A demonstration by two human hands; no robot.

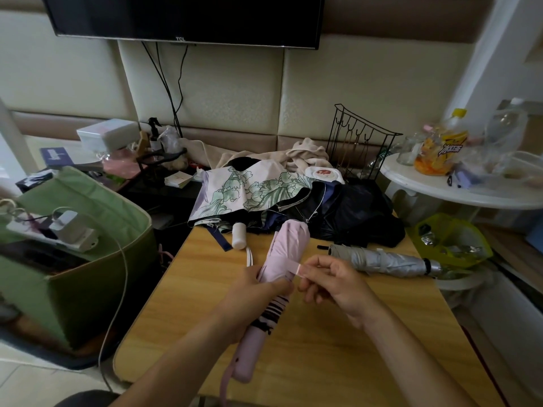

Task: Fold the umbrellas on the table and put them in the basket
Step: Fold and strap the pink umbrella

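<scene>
furled pink umbrella (289, 248), strap (293, 267) loose

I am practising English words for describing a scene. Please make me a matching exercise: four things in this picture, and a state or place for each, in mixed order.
Things:
1. pink umbrella
2. silver umbrella
3. floral umbrella
4. green basket

States or places:
A. beside the table, on the left
B. unfolded, at the table's far edge
C. held in both hands
D. folded, lying on the table

Pairs: 1-C, 2-D, 3-B, 4-A
</scene>
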